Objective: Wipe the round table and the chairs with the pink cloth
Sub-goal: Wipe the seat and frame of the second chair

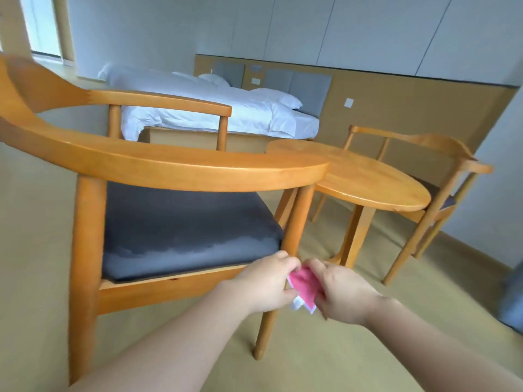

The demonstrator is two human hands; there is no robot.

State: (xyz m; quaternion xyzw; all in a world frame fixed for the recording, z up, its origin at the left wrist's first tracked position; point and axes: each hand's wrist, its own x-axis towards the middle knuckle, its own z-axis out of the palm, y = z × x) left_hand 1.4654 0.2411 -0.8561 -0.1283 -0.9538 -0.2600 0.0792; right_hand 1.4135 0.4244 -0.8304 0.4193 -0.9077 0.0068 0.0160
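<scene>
Both of my hands hold the pink cloth (304, 287), which has a white underside, low in the middle of the view. My left hand (266, 284) grips its left edge and my right hand (343, 290) grips its right edge. The cloth is bunched between them, just in front of the near wooden chair (181, 165) with a dark grey seat cushion (184, 224). A lighter patch runs across the front of the cushion. The round wooden table (365, 176) stands behind and to the right of that chair. A second wooden chair (441, 176) stands beyond the table at the right.
A bed with white bedding (215, 108) stands behind the near chair, against a wooden headboard panel (396, 103). The floor (353, 349) is tan. A grey object (512, 301) sits at the right edge. A window is at the far left.
</scene>
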